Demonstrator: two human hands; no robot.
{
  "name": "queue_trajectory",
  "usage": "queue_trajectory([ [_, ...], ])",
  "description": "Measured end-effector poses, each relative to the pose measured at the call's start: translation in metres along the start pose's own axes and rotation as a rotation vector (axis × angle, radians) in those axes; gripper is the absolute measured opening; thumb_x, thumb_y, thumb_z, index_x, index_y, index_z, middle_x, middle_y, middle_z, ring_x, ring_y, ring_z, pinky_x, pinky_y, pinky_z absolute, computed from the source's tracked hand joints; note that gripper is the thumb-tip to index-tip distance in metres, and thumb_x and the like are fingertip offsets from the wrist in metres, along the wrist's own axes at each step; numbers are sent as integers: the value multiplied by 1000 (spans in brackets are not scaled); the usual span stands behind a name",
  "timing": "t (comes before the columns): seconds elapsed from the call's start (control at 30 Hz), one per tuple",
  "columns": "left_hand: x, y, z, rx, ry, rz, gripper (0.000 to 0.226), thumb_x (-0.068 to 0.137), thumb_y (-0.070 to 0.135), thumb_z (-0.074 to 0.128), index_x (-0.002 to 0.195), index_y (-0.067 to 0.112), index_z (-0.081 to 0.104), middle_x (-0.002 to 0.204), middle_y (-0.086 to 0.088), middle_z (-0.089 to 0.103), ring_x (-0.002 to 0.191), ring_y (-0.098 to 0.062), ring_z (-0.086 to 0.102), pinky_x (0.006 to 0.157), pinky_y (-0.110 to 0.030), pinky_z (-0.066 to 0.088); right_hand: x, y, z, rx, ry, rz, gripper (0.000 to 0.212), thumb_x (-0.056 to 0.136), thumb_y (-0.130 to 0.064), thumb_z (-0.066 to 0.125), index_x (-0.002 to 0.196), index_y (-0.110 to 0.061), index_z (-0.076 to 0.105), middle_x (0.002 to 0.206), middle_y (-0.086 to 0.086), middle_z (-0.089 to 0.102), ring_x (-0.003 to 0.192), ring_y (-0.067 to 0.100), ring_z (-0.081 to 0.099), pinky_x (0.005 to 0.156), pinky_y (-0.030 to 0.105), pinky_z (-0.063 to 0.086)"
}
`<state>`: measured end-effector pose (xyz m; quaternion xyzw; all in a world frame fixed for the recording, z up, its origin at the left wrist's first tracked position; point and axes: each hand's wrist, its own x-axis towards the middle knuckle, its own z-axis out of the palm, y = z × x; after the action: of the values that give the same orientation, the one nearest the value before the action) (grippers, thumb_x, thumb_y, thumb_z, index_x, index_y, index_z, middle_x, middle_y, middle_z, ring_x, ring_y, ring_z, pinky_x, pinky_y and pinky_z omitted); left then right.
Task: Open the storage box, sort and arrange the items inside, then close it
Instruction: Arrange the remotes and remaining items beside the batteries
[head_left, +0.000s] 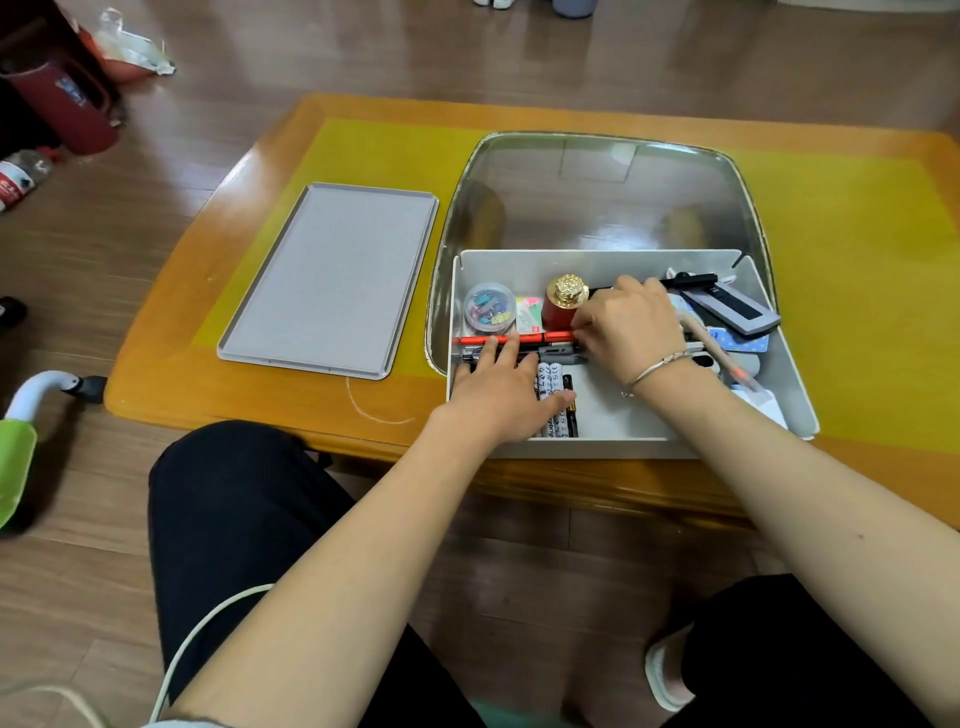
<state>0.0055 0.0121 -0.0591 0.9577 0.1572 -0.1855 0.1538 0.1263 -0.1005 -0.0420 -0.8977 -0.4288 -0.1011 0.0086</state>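
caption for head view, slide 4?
Both hands, left and right, line up a red pen inside the open storage box, lid set aside.

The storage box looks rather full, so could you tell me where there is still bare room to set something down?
Inside the storage box, a bare patch lies between the batteries and the right forearm. Its far right corner is crowded. Outside, the grey lid lies bare.

White storage box (613, 446) on orange-brown desk (249, 400) with yellow centre, grey lid (332, 275) left of box, red pen (498, 340), red bottle (558, 312) with gold cap, black-and-white patterned batteries (551, 379) inside box
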Motion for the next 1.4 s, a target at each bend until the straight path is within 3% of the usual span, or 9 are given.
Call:
queue_trajectory([
  [0.23, 1, -2, 1, 16, 12, -1, 79, 91, 70, 27, 153, 24, 14, 161, -3, -5, 147, -29, -8, 115, -55, 8, -29, 39, -34, 66, 96, 260, 18, 83, -32, 66, 90, -18, 72, 92, 9, 69, 96, 33, 55, 80, 38, 36],
  [0.47, 3, -2, 3, 32, 8, -2, 79, 90, 70, 29, 153, 26, 13, 161, -2, -6, 147, -29, -8, 115, -56, 8, -56, 58, -45, 79, -30, 455, 16, 81, -37, 69, 89, -24, 72, 91, 9, 70, 93, 33, 60, 73, 34, 43],
  [0.6, 4, -3, 4, 32, 4, 0, 80, 89, 72, 29, 153, 27, 12, 161, -2, -7, 147, -29, -9, 115, -55, 7, -67, 62, -44, 74, -50, 548, 20, 81, -44, 66, 82, -24, 71, 85, 7, 69, 84, 31, 61, 63, 28, 40],
  [0.73, 7, -5, 4, 46, 2, 1, 81, 89, 72, 30, 153, 27, 10, 161, -2, -7, 147, -30, -9, 115, -55, 7, -74, 66, -42, 69, -59, 635, 45, 81, -65, 52, 69, -23, 65, 74, 6, 62, 73, 32, 59, 59, 27, 41],
  [0.9, 8, -6, 6, 53, -6, -2, 82, 88, 73, 32, 153, 28, 10, 161, -2, -8, 147, -30, -10, 115, -55, 7, -77, 67, -38, 62, -97, 681, 43, 83, -62, 54, 70, -22, 67, 70, 6, 60, 64, 29, 52, 56, 25, 39],
  [1.03, 8, -6, 5, 49, -5, 2, 81, 88, 70, 35, 153, 28, 10, 161, -2, -8, 147, -30, -9, 115, -54, 7, -77, 68, -38, 38, -131, 694, 20, 81, -36, 62, 77, -20, 72, 67, 6, 55, 62, 29, 50, 55, 24, 36],
  [1.13, 8, -5, 4, 50, 11, 6, 78, 90, 67, 38, 153, 27, 12, 161, -2, -6, 147, -30, -7, 115, -54, 9, -78, 67, -40, 83, -46, 648, 12, 79, -28, 63, 79, -20, 72, 71, 8, 63, 63, 29, 49, 54, 25, 36],
  [1.3, 6, -5, 3, 28, 50, 10, 75, 93, 60, 41, 153, 24, 15, 161, -2, -3, 147, -30, -3, 115, -54, 12, -71, 52, -40, 252, 41, 456, 12, 82, -29, 62, 86, -22, 70, 78, 3, 70, 77, 28, 63, 62, 31, 49],
  [1.4, 4, -5, 0, 6, 37, 6, 75, 94, 57, 43, 153, 22, 13, 161, -4, -2, 147, -31, -2, 115, -54, 13, -64, 42, -37, 302, 41, 344, 12, 83, -33, 65, 89, -23, 69, 81, -2, 69, 79, 23, 62, 62, 27, 41],
])
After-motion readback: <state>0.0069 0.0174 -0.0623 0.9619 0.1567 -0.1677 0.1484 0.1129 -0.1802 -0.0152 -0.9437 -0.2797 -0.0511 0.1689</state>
